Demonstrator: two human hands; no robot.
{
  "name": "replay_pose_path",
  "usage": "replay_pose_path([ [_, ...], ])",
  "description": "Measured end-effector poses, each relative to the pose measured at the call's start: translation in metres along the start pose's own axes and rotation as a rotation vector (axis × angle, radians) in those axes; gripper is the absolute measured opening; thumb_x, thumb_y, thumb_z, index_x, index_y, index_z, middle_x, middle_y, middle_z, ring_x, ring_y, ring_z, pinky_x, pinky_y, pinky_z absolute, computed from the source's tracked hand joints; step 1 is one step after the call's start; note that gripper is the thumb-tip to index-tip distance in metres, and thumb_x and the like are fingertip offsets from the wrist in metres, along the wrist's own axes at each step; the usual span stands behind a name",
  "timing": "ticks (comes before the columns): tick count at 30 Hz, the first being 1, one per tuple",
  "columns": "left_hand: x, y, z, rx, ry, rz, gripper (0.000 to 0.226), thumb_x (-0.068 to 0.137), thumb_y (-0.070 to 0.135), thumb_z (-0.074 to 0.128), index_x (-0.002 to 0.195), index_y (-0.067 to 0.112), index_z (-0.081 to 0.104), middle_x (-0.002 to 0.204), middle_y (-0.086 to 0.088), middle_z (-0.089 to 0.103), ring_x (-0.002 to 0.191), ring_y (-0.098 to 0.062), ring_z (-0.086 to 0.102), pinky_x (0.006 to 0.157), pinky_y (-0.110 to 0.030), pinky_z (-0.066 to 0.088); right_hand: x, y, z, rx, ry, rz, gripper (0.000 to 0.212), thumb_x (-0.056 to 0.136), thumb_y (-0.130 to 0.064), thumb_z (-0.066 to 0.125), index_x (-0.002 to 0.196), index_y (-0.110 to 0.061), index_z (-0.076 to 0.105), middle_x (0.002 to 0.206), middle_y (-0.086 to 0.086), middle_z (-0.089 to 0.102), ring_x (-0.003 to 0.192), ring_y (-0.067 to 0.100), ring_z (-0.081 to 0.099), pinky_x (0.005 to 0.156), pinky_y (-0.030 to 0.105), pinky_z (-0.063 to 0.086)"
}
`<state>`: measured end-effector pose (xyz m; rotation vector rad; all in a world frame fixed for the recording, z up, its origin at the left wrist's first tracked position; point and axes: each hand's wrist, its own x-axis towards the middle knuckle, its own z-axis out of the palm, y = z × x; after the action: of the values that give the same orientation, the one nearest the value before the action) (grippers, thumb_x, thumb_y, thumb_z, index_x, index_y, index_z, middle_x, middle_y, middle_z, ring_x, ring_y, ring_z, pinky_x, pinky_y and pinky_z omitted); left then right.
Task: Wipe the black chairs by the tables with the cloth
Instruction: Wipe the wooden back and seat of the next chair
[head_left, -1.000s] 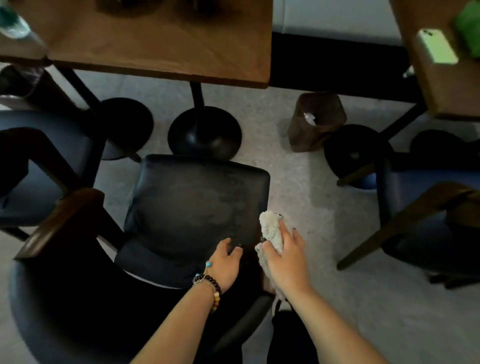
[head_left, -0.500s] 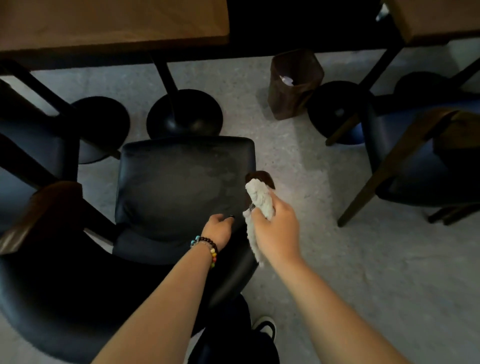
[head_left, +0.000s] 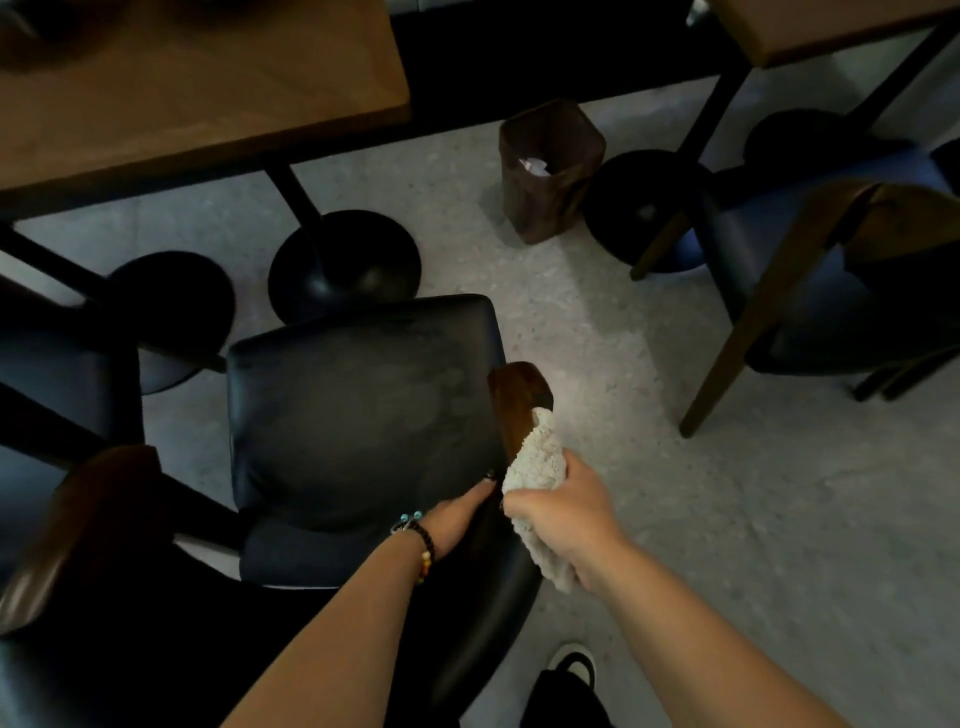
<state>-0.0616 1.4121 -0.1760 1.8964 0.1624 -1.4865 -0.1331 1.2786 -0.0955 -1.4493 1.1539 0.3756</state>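
Nearest: a black shoe with white sole (head_left: 571, 667) on the grey speckled floor (head_left: 727, 519). Right hand (head_left: 563, 512) has fingers curled round the off-white nubbly cloth (head_left: 537, 460), bunched, its tip pressed on the dark brown wooden armrest (head_left: 519, 389) of the black padded chair (head_left: 363, 405). A second ago the cloth sat lower, at the rear right edge of the seat; it is now further forward along the armrest. Judgement: wiping has passed from seat edge to arm; this chair is nearly done on the right side.

Left hand (head_left: 457, 514), beaded bracelet (head_left: 423, 540) at the wrist, rests in the gap between seat and armrest, as before; fingertips hidden, so I cannot tell its grip.

Beyond: black round table base (head_left: 343, 265), brown wooden table (head_left: 208, 93), brown bin (head_left: 550, 171), another black chair (head_left: 831, 291) at right, not yet wiped as far as visible.
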Motion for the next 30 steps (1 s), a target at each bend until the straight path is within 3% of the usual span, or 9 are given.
replay_pose_path([
  [3, 0.001, -0.016, -0.003, -0.080, 0.007, -0.014, 0.101, 0.053, 0.090, 0.046, 0.136, 0.031, 0.053, 0.138, 0.008, 0.053, 0.120, -0.013, 0.053, 0.112, -0.035, 0.034, -0.001, 0.001, -0.001, -0.013, -0.027, -0.004, 0.051, 0.064, -0.019, 0.074, 0.111, -0.034, 0.061, 0.095, -0.012, 0.067, 0.088, 0.007, 0.064, 0.068, 0.021, 0.053],
  [6, 0.002, -0.006, -0.006, -0.058, -0.007, -0.081, 0.106, 0.046, 0.094, 0.043, 0.128, 0.029, 0.059, 0.134, 0.003, 0.058, 0.111, -0.015, 0.058, 0.105, -0.032, 0.039, 0.002, -0.008, -0.004, -0.019, -0.030, -0.029, 0.046, 0.063, -0.018, 0.075, 0.106, -0.032, 0.064, 0.091, -0.011, 0.070, 0.086, 0.007, 0.066, 0.067, 0.022, 0.053],
  [10, 0.006, 0.016, -0.016, -0.008, 0.060, -0.095, 0.113, 0.048, 0.096, 0.036, 0.137, 0.028, 0.052, 0.142, 0.001, 0.051, 0.122, -0.021, 0.051, 0.108, -0.035, 0.035, 0.014, -0.034, -0.007, -0.051, 0.006, -0.079, 0.040, 0.063, -0.017, 0.076, 0.101, -0.028, 0.067, 0.089, -0.009, 0.071, 0.083, 0.008, 0.067, 0.059, 0.018, 0.048],
  [13, 0.009, 0.028, -0.028, 0.030, 0.098, -0.098, 0.116, 0.046, 0.100, 0.033, 0.133, 0.027, 0.056, 0.140, 0.000, 0.052, 0.120, -0.022, 0.053, 0.107, -0.035, 0.036, 0.022, -0.051, -0.006, -0.052, -0.003, -0.105, 0.036, 0.065, -0.015, 0.078, 0.097, -0.026, 0.068, 0.086, -0.010, 0.072, 0.078, 0.006, 0.067, 0.051, 0.012, 0.045],
  [16, 0.016, 0.035, -0.040, 0.026, 0.126, -0.101, 0.123, 0.040, 0.103, 0.033, 0.135, 0.028, 0.055, 0.141, 0.000, 0.051, 0.120, -0.024, 0.052, 0.105, -0.036, 0.037, 0.029, -0.063, -0.001, -0.047, -0.023, -0.116, 0.037, 0.065, -0.013, 0.077, 0.099, -0.026, 0.068, 0.089, -0.008, 0.072, 0.081, 0.009, 0.068, 0.054, 0.016, 0.048],
  [22, 0.030, 0.051, -0.064, 0.004, 0.119, -0.083, 0.120, 0.042, 0.099, 0.036, 0.137, 0.028, 0.052, 0.141, -0.002, 0.051, 0.119, -0.024, 0.053, 0.108, -0.040, 0.037, 0.046, -0.090, 0.010, -0.030, -0.031, -0.136, 0.039, 0.064, -0.012, 0.078, 0.100, -0.026, 0.069, 0.088, -0.009, 0.072, 0.079, 0.008, 0.068, 0.049, 0.013, 0.047],
  [26, 0.040, 0.067, -0.079, 0.006, 0.126, -0.015, 0.119, 0.045, 0.095, 0.033, 0.144, 0.029, 0.043, 0.149, -0.001, 0.041, 0.130, -0.024, 0.044, 0.113, -0.042, 0.030, 0.061, -0.111, 0.014, -0.048, -0.043, -0.130, 0.042, 0.063, -0.016, 0.078, 0.102, -0.027, 0.067, 0.092, -0.007, 0.071, 0.085, 0.011, 0.067, 0.055, 0.018, 0.048],
  [30, 0.054, 0.078, -0.089, -0.057, 0.147, -0.024, 0.108, 0.060, 0.090, 0.039, 0.143, 0.021, 0.044, 0.148, -0.005, 0.043, 0.128, -0.026, 0.046, 0.111, -0.041, 0.032, 0.078, -0.128, 0.018, -0.044, -0.053, -0.125, 0.041, 0.064, -0.013, 0.077, 0.102, -0.026, 0.067, 0.091, -0.008, 0.071, 0.084, 0.010, 0.067, 0.056, 0.018, 0.048],
])
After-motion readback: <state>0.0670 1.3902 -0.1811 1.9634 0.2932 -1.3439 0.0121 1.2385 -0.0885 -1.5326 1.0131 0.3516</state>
